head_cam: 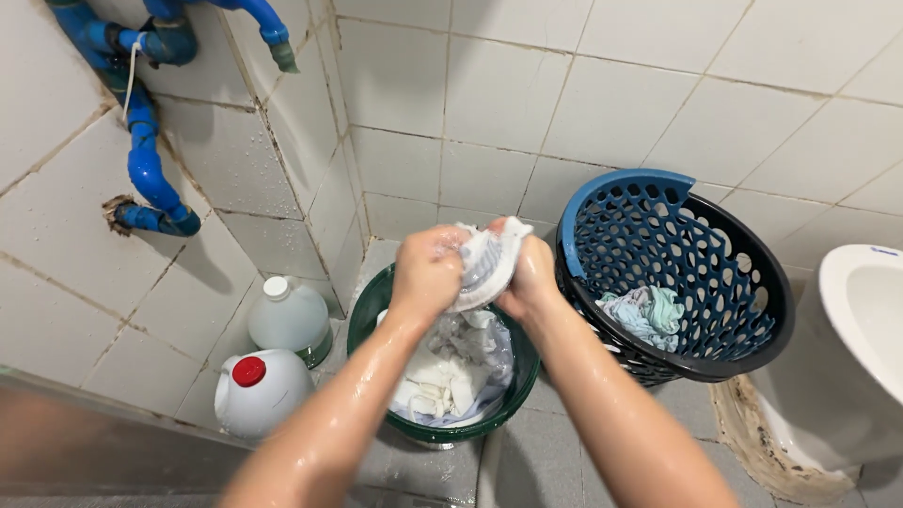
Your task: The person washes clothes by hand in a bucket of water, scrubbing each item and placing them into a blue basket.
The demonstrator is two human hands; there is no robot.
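Currently, head view, both hands up over the bucket:
Left hand (428,273): wet, fisted tight on the cloth, knuckles toward the camera, forearm shiny with water.
Right hand (530,282): wet, also clamped on the cloth, just beside the left hand, thumb side up.
Cloth (484,263): white, ribbed, bunched between the two fists, held above the bucket; top edge pokes out over the fingers, lower end hangs down toward the wash below.
Bucket (365,315): dark green, round, on the floor in the corner, directly under the hands.
Wash (451,376): pile of white fabric inside the bucket, soaked, some pale blue at the bottom edge; cannot tell whether the cloth's lower end touches it.
Basket (658,212): blue plastic, perforated wall, dark rim, tilted toward the camera, right of the bucket and touching or nearly touching it.
Towel (644,310): light green-blue crumpled piece lying inside the basket, low on its near side.
Jug (259,390): white, red cap, on the floor left of the bucket.
Bottle (290,318): clear, white cap, behind the jug, just beside the bucket's left wall.
Pipes (146,165): blue, run down the left tiled wall, spout at top.
Basin (870,310): white, at the right edge, only partly in frame.
Floor (419,470): grey tile, wet.
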